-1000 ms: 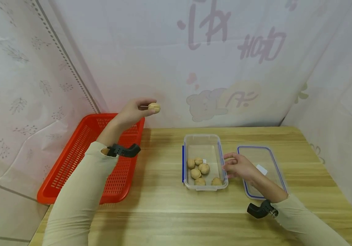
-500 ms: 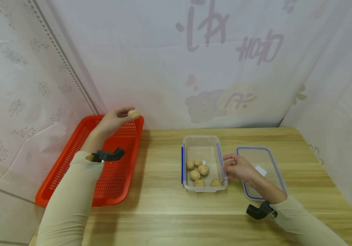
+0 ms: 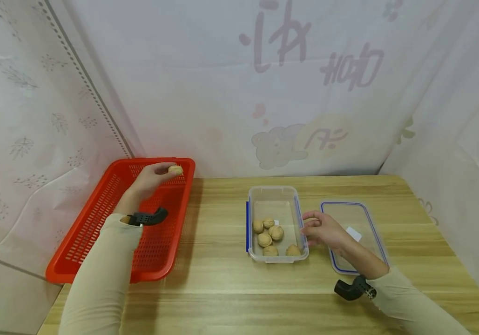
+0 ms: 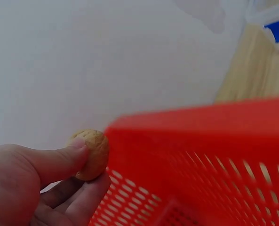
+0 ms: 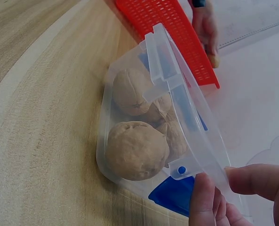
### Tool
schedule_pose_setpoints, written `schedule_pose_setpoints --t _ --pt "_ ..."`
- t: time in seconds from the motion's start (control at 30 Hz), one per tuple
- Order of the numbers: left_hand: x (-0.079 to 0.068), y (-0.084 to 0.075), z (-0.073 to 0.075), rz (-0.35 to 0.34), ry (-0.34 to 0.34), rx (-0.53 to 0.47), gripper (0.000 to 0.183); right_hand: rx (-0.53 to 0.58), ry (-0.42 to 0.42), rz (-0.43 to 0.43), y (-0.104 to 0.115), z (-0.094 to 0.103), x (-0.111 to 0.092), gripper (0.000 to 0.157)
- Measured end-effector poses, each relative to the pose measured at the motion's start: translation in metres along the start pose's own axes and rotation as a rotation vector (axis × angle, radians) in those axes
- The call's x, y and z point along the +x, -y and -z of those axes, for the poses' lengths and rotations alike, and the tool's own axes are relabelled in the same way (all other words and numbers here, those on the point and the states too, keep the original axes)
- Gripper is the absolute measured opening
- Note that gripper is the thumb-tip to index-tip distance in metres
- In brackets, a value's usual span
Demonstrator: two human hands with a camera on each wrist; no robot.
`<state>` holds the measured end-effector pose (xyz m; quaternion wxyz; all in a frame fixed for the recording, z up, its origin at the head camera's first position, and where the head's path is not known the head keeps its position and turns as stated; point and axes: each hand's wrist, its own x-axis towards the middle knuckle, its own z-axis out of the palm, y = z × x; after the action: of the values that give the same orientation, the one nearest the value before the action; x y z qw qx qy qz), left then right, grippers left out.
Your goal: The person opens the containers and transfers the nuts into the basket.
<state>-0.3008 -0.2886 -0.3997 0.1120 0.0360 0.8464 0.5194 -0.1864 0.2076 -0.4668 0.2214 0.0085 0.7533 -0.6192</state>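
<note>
My left hand [image 3: 147, 181] pinches a walnut [image 3: 175, 170] between thumb and fingers, over the far part of the red perforated basket [image 3: 181, 218]. In the left wrist view that walnut [image 4: 93, 154] is beside the basket's rim. Several walnuts [image 3: 276, 232] lie in the near half of a clear plastic food container [image 3: 274, 204] with blue clips. My right hand [image 3: 324, 230] holds the container's right wall; in the right wrist view the thumb [image 5: 254, 181] is on one side of the rim, the fingers on the other.
The container's clear lid [image 3: 362, 221], edged in blue, lies on the wooden table [image 3: 231, 298] to the right, partly under the right forearm. A printed cloth [image 3: 205, 83] hangs behind the table and along both sides.
My left hand has moved left and down with the walnut, from beyond the basket's right edge to over its far part. The right hand stays at the container.
</note>
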Motion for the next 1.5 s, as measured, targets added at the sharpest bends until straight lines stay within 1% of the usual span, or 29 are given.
schedule_pose_setpoints --t 0.13,0.27,0.37,0.5,0.63,0.8,0.9,0.97,1.23,1.43,1.5 --pt "0.002 0.015 -0.004 0.038 -0.001 0.003 0.067 0.004 0.001 0.006 -0.001 0.0 0.0 0.048" --pt "0.003 0.03 -0.007 0.08 0.017 0.003 0.063 0.012 0.006 0.008 -0.003 0.0 0.0 0.048" --pt "0.003 0.039 -0.009 0.108 0.017 0.014 0.062 0.011 0.007 0.006 -0.003 -0.001 -0.001 0.047" --pt "0.004 0.047 -0.01 0.12 0.0 0.018 0.062 0.003 0.008 0.005 -0.002 -0.001 -0.002 0.047" --pt "0.007 0.053 -0.012 0.111 -0.003 0.019 0.058 -0.002 0.009 0.007 -0.001 -0.001 -0.002 0.047" --pt "0.008 0.057 -0.015 0.135 -0.008 0.079 0.059 -0.004 0.004 0.005 -0.001 -0.001 -0.002 0.048" --pt "0.007 0.057 -0.017 0.163 -0.005 0.099 0.062 -0.003 0.002 0.006 -0.001 -0.001 -0.001 0.048" --pt "0.008 0.057 -0.018 0.169 -0.007 0.1 0.061 -0.002 0.001 0.007 -0.001 -0.001 -0.001 0.048" --pt "0.011 0.056 -0.023 0.178 -0.026 0.111 0.058 0.004 0.002 0.008 -0.001 0.0 -0.001 0.05" --pt "0.014 0.056 -0.026 0.159 -0.047 0.107 0.053 0.013 0.012 0.012 0.0 0.0 -0.001 0.051" --pt "0.014 0.055 -0.027 0.162 -0.056 0.111 0.053 0.015 0.012 0.011 0.0 0.0 -0.001 0.051"
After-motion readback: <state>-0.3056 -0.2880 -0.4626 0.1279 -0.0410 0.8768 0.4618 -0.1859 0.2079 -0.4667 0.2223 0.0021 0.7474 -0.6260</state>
